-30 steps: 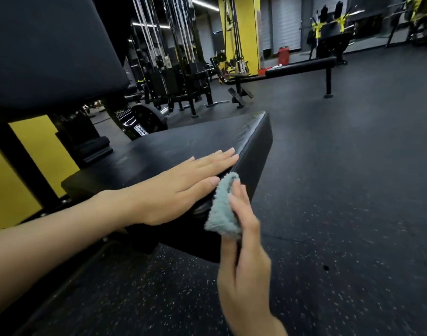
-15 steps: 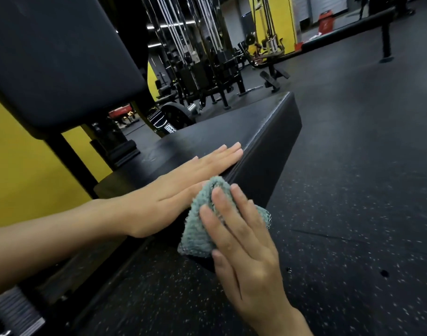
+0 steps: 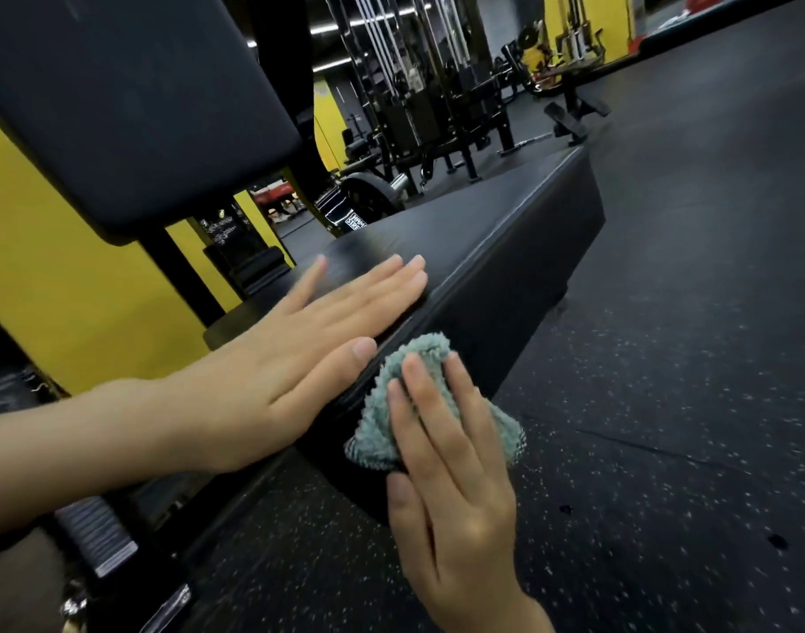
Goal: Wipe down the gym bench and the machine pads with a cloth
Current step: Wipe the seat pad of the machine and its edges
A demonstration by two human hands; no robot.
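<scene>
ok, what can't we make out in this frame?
Head view only:
1. cloth: its middle is covered by the right hand, which presses it to the pad's side.
2. seat pad: the top under the left hand is hidden; that hand's fingertips are motion-blurred.
3. back pad: cut off by the top and left edges.
4. white label: partly behind the seat pad, too small to read.

Gym — cable machine [image 3: 418, 84], padded bench [image 3: 505, 221], speckled rubber floor [image 3: 688, 404]

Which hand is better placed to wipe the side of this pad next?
Right: the right hand presses the cloth against the side of the pad; the left hand lies flat on top, empty.
</scene>
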